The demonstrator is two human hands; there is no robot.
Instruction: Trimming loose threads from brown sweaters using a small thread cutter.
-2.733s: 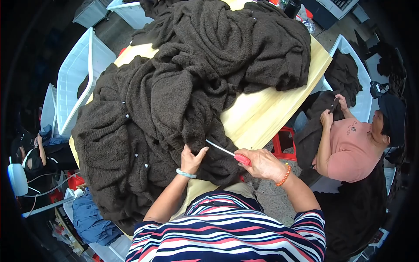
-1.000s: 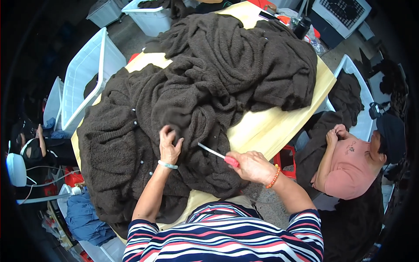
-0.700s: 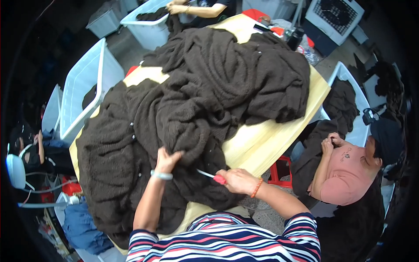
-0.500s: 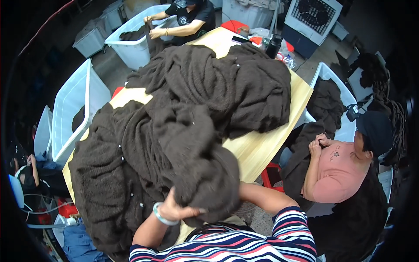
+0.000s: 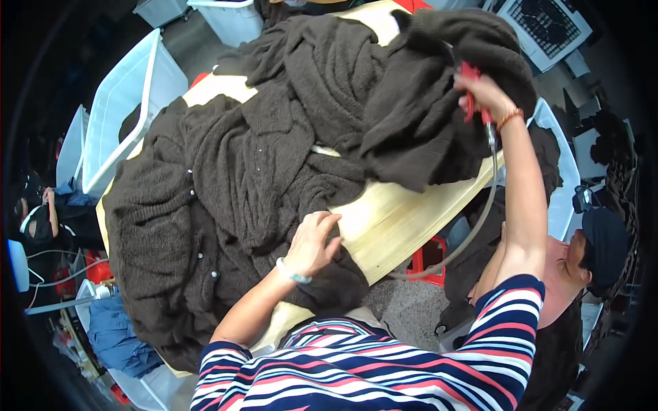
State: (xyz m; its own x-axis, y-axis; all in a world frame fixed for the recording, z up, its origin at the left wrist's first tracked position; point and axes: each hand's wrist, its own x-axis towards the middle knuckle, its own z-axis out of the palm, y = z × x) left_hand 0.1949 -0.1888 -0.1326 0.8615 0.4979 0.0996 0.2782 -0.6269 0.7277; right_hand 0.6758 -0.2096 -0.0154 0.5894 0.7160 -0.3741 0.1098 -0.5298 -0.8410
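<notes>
Dark brown fuzzy knit garments [image 5: 240, 157] lie heaped over a pale wooden table [image 5: 384, 222], some with small light buttons. My right hand [image 5: 490, 97] stretches to the table's far right, its fingers closed around a red air blow gun [image 5: 470, 74]. A thin hose [image 5: 491, 198] runs from the gun's lower end down past the table edge. The gun is over another brown pile [image 5: 411, 109], whose far part bulges up. My left hand [image 5: 313, 245] rests at the near edge of the closer pile, fingers spread and holding nothing.
At the right, a person in a dark cap [image 5: 603, 240] sits close to my right arm, beside a white bin [image 5: 563, 164]. A red stool [image 5: 430, 257] stands under the table edge. Another white bin [image 5: 130, 103] is at the left; blue cloth [image 5: 120, 335] lies lower left.
Both hands have left the bunched brown garment they held near me. My right hand has moved far right and now grips the air blow gun; my left has opened.
</notes>
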